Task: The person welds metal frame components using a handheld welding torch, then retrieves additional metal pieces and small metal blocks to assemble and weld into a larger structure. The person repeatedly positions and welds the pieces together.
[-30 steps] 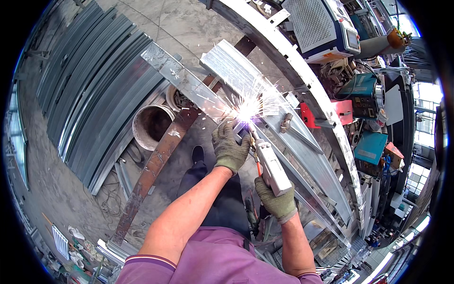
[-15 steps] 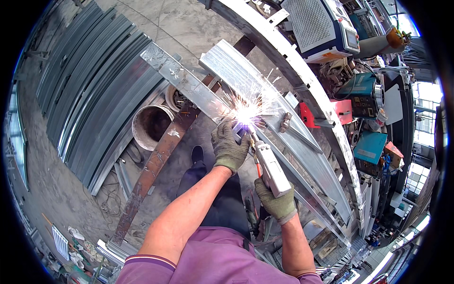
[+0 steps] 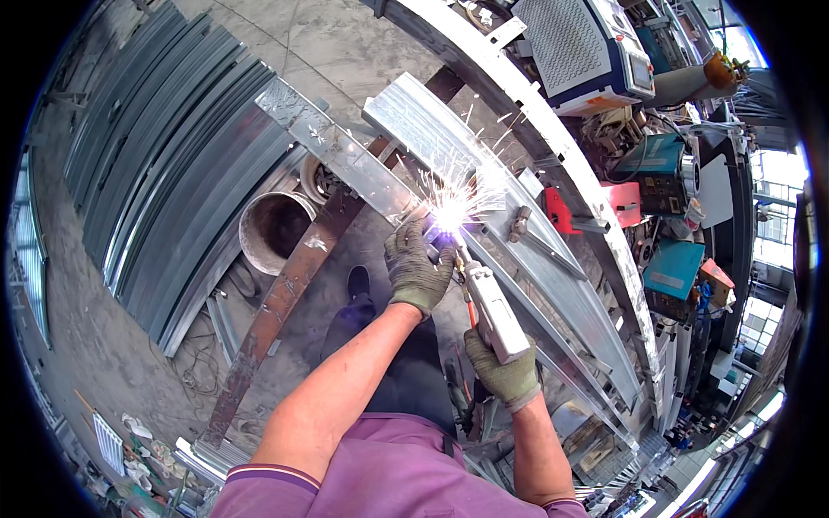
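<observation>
My gloved right hand [image 3: 503,369] grips a white handheld welding gun [image 3: 496,312], its nozzle pointing up to a bright, sparking spot. My gloved left hand [image 3: 418,269] is closed at the end of a galvanized steel beam [image 3: 354,158], right beside the glare. A small metal piece shows at its fingertips, but the glare and the glove hide most of it. An orange-red hose or cable [image 3: 471,311] runs along the gun. Right of the sparks, a hammer [image 3: 520,224] lies on a long galvanized channel [image 3: 553,281].
A rusty steel bar [image 3: 281,306] crosses beneath the beam. Left of it stand a round bucket [image 3: 275,226] and a large stack of steel profiles [image 3: 181,164]. A long pale beam [image 3: 553,129] curves along the right, with a white-and-blue machine [image 3: 574,52] and teal boxes [image 3: 675,268] beyond.
The sparks have changed shape and the bright spot has shifted very slightly. Both hands and the welding gun stay almost where they were.
</observation>
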A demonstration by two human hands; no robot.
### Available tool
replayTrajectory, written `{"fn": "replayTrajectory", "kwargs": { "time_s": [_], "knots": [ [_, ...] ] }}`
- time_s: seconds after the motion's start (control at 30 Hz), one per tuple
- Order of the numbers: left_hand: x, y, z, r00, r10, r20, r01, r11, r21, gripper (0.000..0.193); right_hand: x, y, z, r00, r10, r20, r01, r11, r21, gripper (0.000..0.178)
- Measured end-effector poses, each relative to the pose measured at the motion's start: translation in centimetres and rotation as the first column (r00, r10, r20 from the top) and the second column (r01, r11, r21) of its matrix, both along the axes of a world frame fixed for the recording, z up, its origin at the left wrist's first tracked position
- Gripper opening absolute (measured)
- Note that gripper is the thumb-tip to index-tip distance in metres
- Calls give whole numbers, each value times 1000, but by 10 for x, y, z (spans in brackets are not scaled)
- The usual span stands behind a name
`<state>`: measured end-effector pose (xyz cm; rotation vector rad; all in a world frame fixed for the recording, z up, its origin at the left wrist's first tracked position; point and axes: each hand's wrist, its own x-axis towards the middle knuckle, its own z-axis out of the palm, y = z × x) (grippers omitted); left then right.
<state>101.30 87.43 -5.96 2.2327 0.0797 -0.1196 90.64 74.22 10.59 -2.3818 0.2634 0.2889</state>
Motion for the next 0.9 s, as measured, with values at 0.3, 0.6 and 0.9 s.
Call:
{"fn": "replayTrajectory", "kwargs": {
  "time_s": [0.3, 0.6, 0.9],
  "knots": [
    [1, 1, 5, 1000, -3, 1, 3, 999, -39, 64, -1, 1, 4, 1000, 7, 28, -8, 1000, 12, 27],
    [-3, -2, -3, 999, 20, 26, -20, 999, -35, 69, -10, -10, 11, 999, -32, 7, 32, 999, 34, 28],
    [-4, 0, 7, 999, 46, -24, -47, 998, -34, 72, -7, -38, 24, 992, -125, 3, 124, 983, 138, 25]
  ]
}}
